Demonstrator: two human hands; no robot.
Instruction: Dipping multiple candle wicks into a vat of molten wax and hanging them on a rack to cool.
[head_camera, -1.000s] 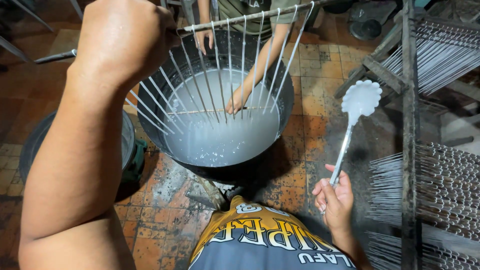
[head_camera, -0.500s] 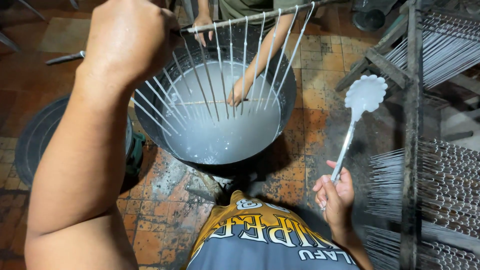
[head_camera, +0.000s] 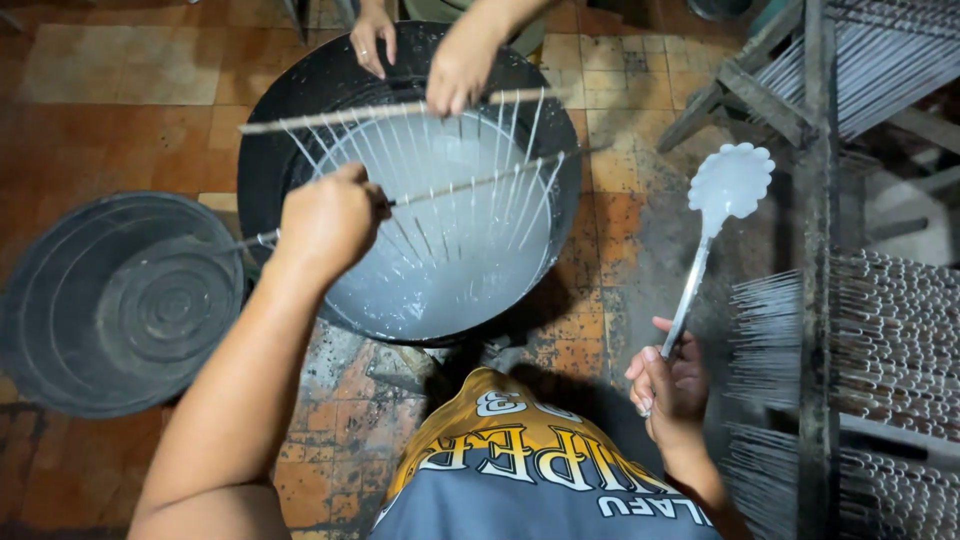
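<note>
Left hand (head_camera: 330, 225) was closed in a fist around the near rod (head_camera: 470, 185) of a rack of thin sticks (head_camera: 450, 200), held over the pot (head_camera: 270, 170) at the upper middle of the frame. Its far rod (head_camera: 390, 108) was pinched by a co-worker's hand (head_camera: 458, 65) at the top edge, whose other hand (head_camera: 372, 38) rested on the pot's rim. Right hand (head_camera: 672, 385), at lower right, was curled loosely round the handle of a white skimmer (head_camera: 728, 185), whose scalloped head pointed up over the tiled floor (head_camera: 130, 100).

By the look of it the rack was light but awkward: the sticks were slender, likely to bend or snap, and seemed coated white and slick, so the bare ends of the rods looked like the safest places to grip, with the frame kept level.

Inside the black pot sat a pool of milky white liquid (head_camera: 440, 280), filling the bottom. A dark round lid (head_camera: 120, 300) lay on the floor at left, just beside the pot. At right, a wooden stand (head_camera: 815, 250) carried rows of similar pale sticks.
</note>
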